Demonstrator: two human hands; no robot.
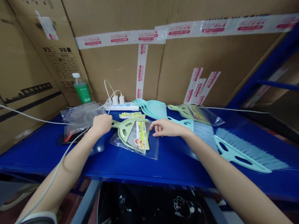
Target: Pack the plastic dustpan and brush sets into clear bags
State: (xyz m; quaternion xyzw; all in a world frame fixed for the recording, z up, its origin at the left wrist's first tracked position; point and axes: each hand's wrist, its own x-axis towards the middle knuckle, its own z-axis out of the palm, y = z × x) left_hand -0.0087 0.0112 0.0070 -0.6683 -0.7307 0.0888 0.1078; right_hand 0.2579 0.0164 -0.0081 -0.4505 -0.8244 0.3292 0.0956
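A green dustpan with a brush and a printed label (134, 134) lies in a clear plastic bag on the blue table (163, 168). My left hand (102, 123) is closed round the dustpan's handle end at the bag's left side. My right hand (164, 128) rests at the bag's right edge, fingers curled and pinching the clear plastic. Just right of that hand lies a teal brush (201, 129).
A stack of teal dustpans (153, 108) and another bagged green set (195, 113) sit behind. A second teal brush (247, 151) lies at right. Empty clear bags (80, 115), a power strip with chargers (121, 106), a green bottle (81, 88) and cardboard walls surround the table.
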